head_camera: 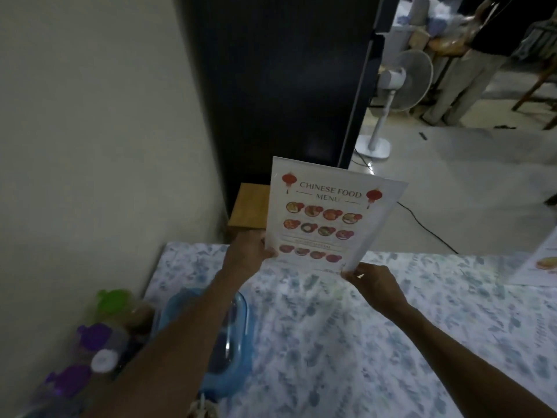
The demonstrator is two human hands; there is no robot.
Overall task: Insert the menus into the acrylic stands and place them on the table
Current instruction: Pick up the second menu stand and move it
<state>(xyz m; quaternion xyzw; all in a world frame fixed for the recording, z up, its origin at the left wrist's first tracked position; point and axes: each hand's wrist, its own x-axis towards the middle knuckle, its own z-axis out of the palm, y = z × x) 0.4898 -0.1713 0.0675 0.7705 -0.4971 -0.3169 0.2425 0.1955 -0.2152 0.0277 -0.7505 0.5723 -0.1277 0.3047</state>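
A white "Chinese Food Menu" sheet (325, 215) inside a clear acrylic stand is held upright above the far edge of the table (391, 342). My left hand (247, 257) grips its lower left edge. At the lower right corner my right hand (373, 285) pinches the stand. A second menu (539, 263) lies partly in view at the table's right edge; whether it is in a stand I cannot tell.
The table has a blue floral cloth. At its left stand a blue lidded container (232, 336) and jars with green and purple lids (111, 303). Beyond are a wooden stool (250, 209), a black cabinet (280, 86), a white fan (401, 82) and a standing person (470, 70).
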